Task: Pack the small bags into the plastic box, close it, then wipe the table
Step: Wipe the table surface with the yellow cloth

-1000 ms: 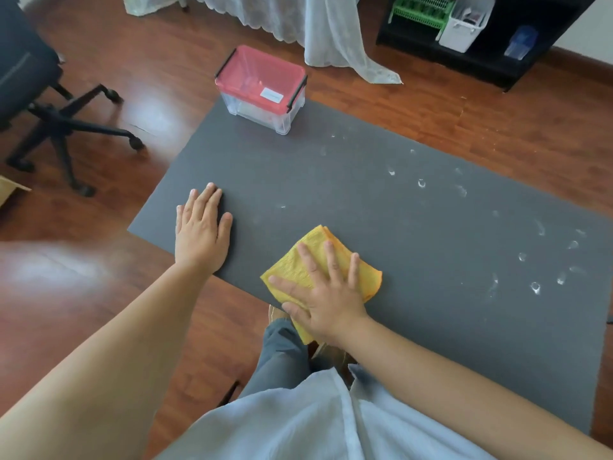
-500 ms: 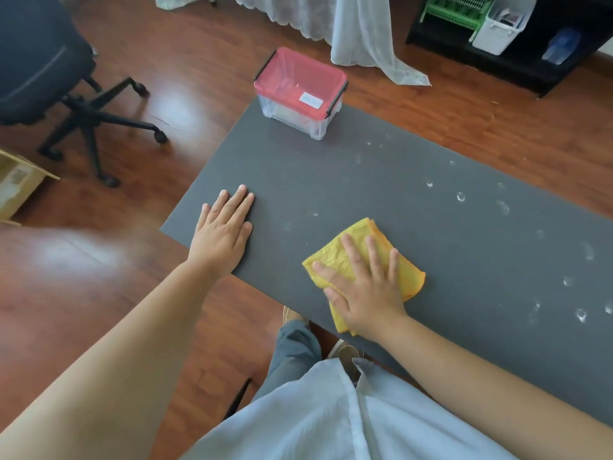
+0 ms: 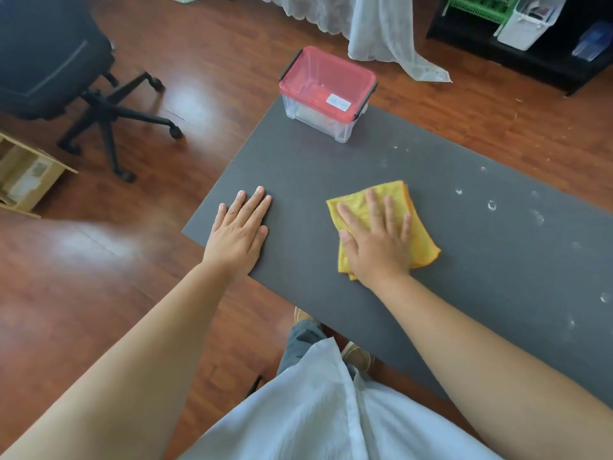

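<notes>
Here, the right hand [image 3: 376,242] lies palm-down on the folded cloth [image 3: 421,240], fingers [image 3: 371,207] spread and flat, gripping nothing. The left hand [image 3: 240,227] rests flat near the worktop [image 3: 331,167] corner, fingers together and extended. The lidded box [image 3: 326,91] sits at the far edge, its long axis slanting right and toward the person.

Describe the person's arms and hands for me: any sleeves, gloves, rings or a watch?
Both forearms are bare up to the frame edge, with no sleeves in view. The left hand and right hand wear no gloves, and no rings, watch or bracelet show. The nails look short and unpainted. A light, whitish crinkled garment covers the torso below.
</notes>
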